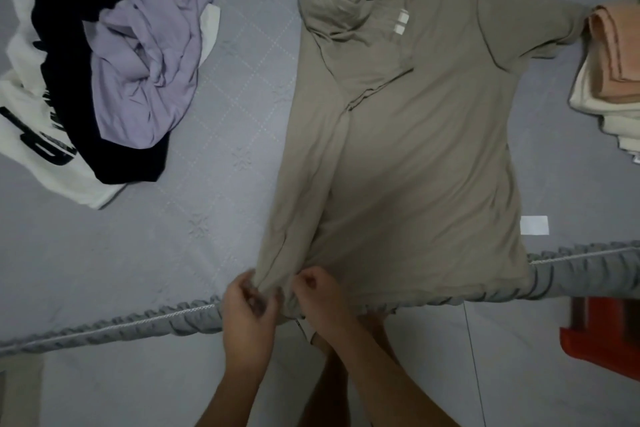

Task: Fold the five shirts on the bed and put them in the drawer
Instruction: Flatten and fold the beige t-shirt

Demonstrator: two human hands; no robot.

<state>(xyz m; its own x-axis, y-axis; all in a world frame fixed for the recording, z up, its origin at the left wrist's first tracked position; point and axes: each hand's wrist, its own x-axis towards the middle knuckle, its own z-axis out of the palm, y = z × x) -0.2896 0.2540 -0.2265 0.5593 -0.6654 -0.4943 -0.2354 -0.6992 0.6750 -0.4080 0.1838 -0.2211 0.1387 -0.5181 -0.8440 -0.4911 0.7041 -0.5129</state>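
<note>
A khaki shirt [415,156] with a white collar lies flat on the grey bed [156,236], its left side and sleeve folded inward over the body. Its hem hangs at the bed's near edge. My left hand [247,302] and my right hand [317,291] both pinch the hem at its lower left corner, close together. At the far left lies a crumpled heap: a lilac shirt [156,45] on top of a black shirt [69,62] and a white shirt with black print [38,149]. Folded peach and cream clothes [613,62] are stacked at the right edge.
The bed's ruffled grey edge [138,322] runs across the lower frame, with pale floor below it. A red object [602,333] stands on the floor at the lower right. A small white paper [534,225] lies beside the khaki shirt's right side.
</note>
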